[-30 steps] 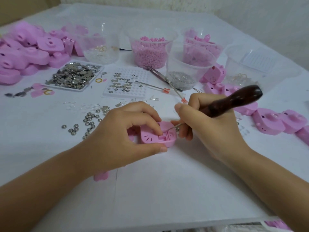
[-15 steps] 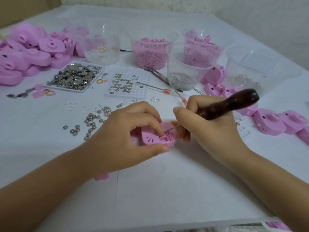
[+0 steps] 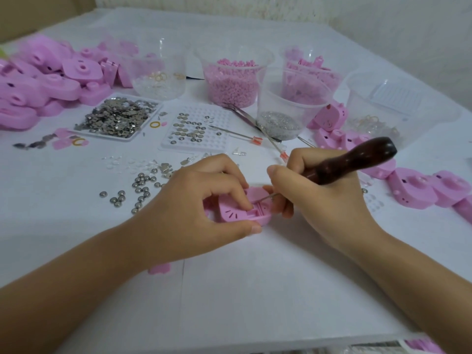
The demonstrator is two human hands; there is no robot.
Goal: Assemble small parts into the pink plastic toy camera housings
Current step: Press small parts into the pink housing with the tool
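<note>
the pink housing [image 3: 233, 213] lies flat on the white table [image 3: 255, 290], near the centre of the view and between the two hands. its long axis runs roughly left to right. the upper face carries a fan of short dark slits; these are marks, not readable letters. the open compartment sits at the right end of the housing, facing up and toward the right hand.

the left hand [image 3: 189, 210] grips the housing: the thumb presses on the near edge and the curled index finger bears down on the upper face beside the compartment.

the right hand [image 3: 316, 203] is closed round the dark wooden handle [image 3: 355, 160] of a pick tool, held like a pen. the long axis of the tool slopes from upper right down to lower left. the thin metal shaft [image 3: 265, 198] points left and down, with its tip at the compartment.

around the work area:
- a pile of pink housings [image 3: 38, 80] at far left.
- a row of pink housings [image 3: 413, 187] at right.
- a white tray of flat metal pieces [image 3: 117, 118] behind the left hand.
- a white perforated plate [image 3: 196, 129] holding round metal discs.
- loose domed metal discs [image 3: 139, 189] just left of the left hand.
- a clear cup of pink beads [image 3: 232, 80] and a clear cup of small metal parts [image 3: 283, 111] at the back.
</note>
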